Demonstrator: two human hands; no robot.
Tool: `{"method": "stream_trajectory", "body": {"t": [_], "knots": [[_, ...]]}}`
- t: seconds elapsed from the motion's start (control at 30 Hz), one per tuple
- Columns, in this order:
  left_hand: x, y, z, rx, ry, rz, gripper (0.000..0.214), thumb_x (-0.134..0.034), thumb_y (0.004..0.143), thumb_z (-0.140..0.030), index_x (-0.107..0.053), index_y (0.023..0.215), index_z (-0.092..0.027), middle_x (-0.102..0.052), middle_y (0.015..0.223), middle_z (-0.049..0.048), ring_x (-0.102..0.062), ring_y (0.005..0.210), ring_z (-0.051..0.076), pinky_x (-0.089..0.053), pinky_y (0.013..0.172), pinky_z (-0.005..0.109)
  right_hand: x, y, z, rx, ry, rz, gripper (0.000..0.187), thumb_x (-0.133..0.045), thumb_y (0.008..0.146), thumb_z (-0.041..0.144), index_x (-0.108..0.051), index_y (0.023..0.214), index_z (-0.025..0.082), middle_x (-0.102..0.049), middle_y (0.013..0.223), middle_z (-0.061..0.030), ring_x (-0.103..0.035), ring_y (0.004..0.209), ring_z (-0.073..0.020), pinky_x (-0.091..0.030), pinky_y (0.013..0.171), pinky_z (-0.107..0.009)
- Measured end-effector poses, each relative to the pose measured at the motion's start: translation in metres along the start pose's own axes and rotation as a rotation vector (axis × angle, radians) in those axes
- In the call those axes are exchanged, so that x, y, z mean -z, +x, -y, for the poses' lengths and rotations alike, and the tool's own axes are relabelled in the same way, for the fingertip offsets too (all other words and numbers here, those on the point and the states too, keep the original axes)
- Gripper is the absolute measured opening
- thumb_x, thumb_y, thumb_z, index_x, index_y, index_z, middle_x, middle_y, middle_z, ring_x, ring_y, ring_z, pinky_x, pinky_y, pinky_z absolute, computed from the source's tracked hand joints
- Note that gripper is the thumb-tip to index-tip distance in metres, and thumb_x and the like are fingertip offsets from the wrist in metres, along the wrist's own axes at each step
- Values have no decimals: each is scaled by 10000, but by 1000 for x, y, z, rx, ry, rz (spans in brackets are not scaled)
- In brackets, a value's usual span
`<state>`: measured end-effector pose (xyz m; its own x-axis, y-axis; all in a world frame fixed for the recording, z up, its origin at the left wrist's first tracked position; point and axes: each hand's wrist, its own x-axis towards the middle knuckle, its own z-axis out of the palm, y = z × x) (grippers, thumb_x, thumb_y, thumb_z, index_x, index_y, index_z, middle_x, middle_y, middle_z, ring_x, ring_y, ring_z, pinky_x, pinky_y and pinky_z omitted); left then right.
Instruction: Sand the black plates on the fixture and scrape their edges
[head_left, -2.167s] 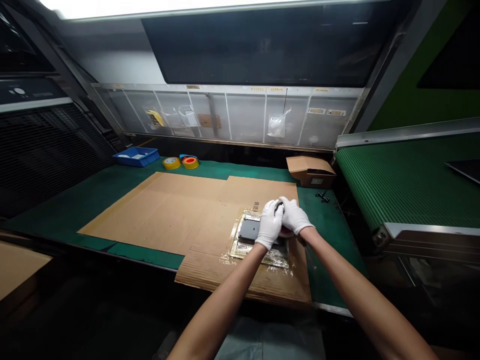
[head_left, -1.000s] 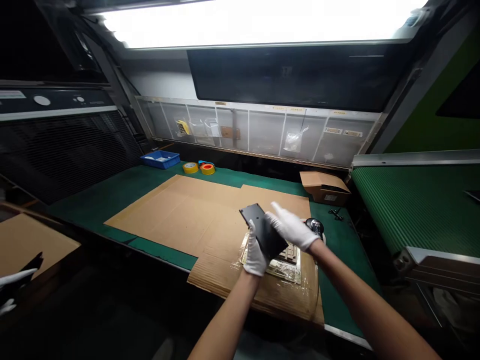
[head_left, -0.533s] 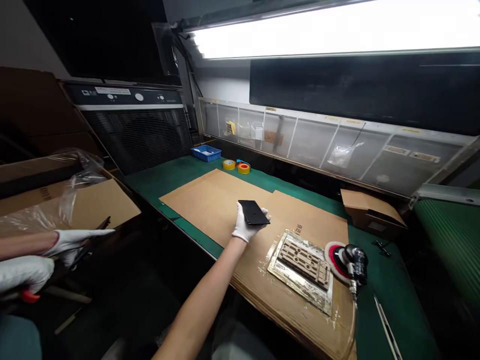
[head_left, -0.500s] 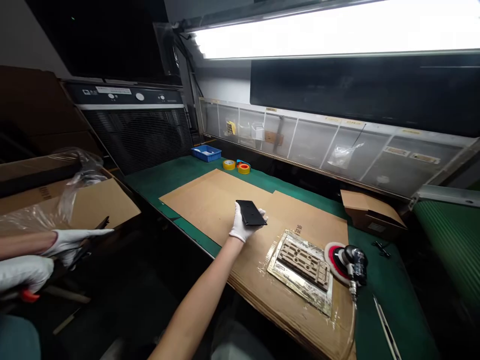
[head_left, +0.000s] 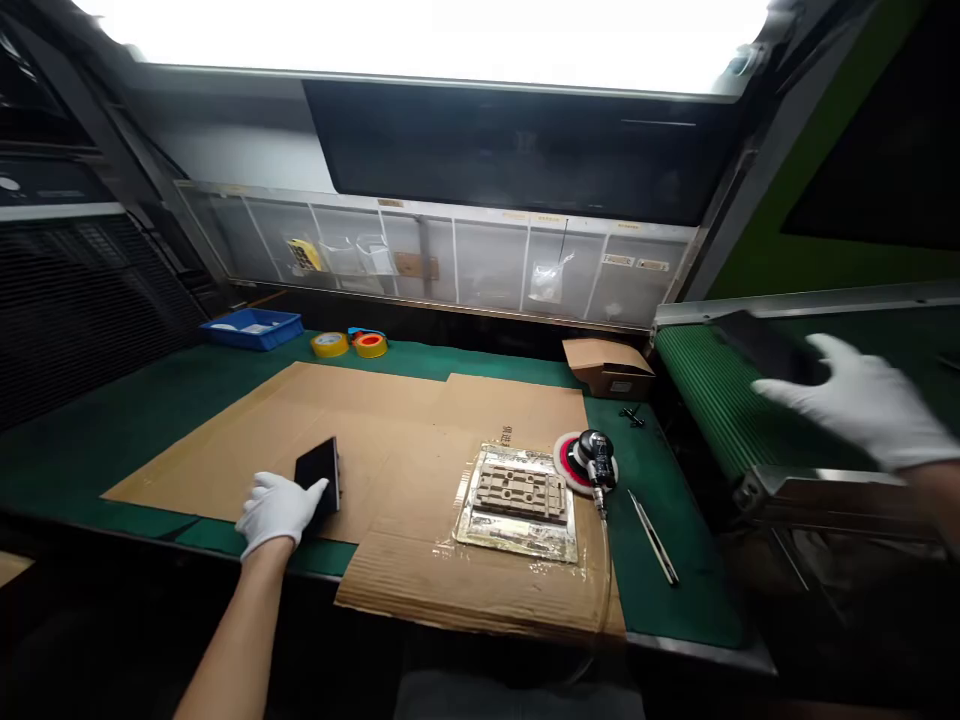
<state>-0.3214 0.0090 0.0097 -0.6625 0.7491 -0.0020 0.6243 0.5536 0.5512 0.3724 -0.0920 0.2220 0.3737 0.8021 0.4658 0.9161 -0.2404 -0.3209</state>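
Observation:
My left hand [head_left: 281, 512], in a white glove, grips a black flat panel [head_left: 319, 475] by its near edge. The panel stands tilted above the front left part of the cardboard sheet [head_left: 375, 410]. Far to the right, my gloved right hand [head_left: 862, 395] closes on the end of another black panel [head_left: 765, 345], over the green ribbed belt [head_left: 712, 400]; both are smeared by motion. Between the hands, a brown slotted block [head_left: 521, 490] lies on a silvery plate [head_left: 517, 540] taped to the cardboard.
Beside the plate rests a black sander [head_left: 592, 455] with a hose. A pale pen-like tool [head_left: 652, 540] lies on the green mat [head_left: 682, 500]. Farther back are a small cardboard box [head_left: 611, 370], yellow tape rolls [head_left: 330, 345] and a blue tray [head_left: 255, 335].
The view has swung right. My left hand, palm-up before, has turned its panel onto edge. My right hand and a second panel have come into view; the gloved hands at the left are gone.

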Motion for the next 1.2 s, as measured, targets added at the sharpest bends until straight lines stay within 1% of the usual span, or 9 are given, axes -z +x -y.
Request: {"method": "stream_trajectory", "body": {"t": [0.07,0.17,0.27,0.4,0.57,0.67,0.77,1.0,1.2], "knots": [[-12,-38,-18,-199,-4,5,845,-661,809,-420,-390,1460,46,-361,1549,405,-325,1470,554,-278,1164,726,-30,-40,41,3,120,188,975,-724,808,739,-421,1603,263,-647,1347,-188,-659,1167,-405,-549,908,-515],[-27,-133,-62,-406,-475,290,766,-665,865,-376,-413,1527,-86,-304,1669,239,-241,1580,362,-157,1315,513,-79,-116,113,109,373,248,901,-736,804,706,-463,1556,291,-591,1446,-122,-618,1264,-364,-550,1029,-511],[-33,-234,-104,-311,-1134,946,880,-781,853,-426,-350,1608,-287,-357,1674,114,-333,1555,313,-257,1302,475,-112,-186,164,169,553,305,839,-716,833,696,-505,1511,249,-570,1463,-127,-565,1339,-355,-494,1125,-521],[-27,-303,-123,-13,-1553,1157,758,-879,777,-314,-574,1460,-194,-629,1436,153,-566,1374,350,-401,1228,482,-134,-234,167,283,652,378,638,-523,1010,594,-468,1538,241,-524,1516,-130,-492,1416,-332,-422,1188,-541],[-16,-310,-90,502,-1602,1196,401,-783,832,-155,-715,1226,-141,-769,1158,116,-742,1070,271,-549,1073,435,-176,-220,69,34,186,275,698,-314,1045,549,-479,1526,71,-568,1406,-269,-521,1327,-448,-437,1093,-645],[-10,-310,-69,758,-1592,1270,217,-727,911,-197,-743,1120,-141,-791,1086,93,-762,1019,242,-556,1062,409,-210,-207,7,-154,-245,480,770,-348,1007,619,-533,1468,31,-598,1249,-338,-595,1141,-534,-518,862,-651],[-5,-315,-58,971,-1532,1365,197,-688,957,-269,-755,1060,-115,-804,1008,94,-779,950,228,-571,1016,350,-233,-202,-27,-150,-307,644,672,-390,1011,547,-562,1436,56,-652,1138,-295,-663,1027,-454,-534,795,-515],[4,-322,-52,1117,-1486,1438,257,-625,1007,-309,-766,985,-95,-807,916,93,-788,837,213,-615,883,310,-232,-187,-43,-240,-164,759,416,-539,908,290,-708,1249,122,-735,1043,-195,-695,964,-351,-489,805,-406],[27,-328,-31,1149,-1407,1366,182,-686,975,-261,-757,917,-105,-800,846,68,-784,757,197,-640,740,278,-158,-241,10,-442,433,533,407,-604,936,373,-711,1291,206,-721,900,-72,-644,699,-209,-521,646,-323]]}}
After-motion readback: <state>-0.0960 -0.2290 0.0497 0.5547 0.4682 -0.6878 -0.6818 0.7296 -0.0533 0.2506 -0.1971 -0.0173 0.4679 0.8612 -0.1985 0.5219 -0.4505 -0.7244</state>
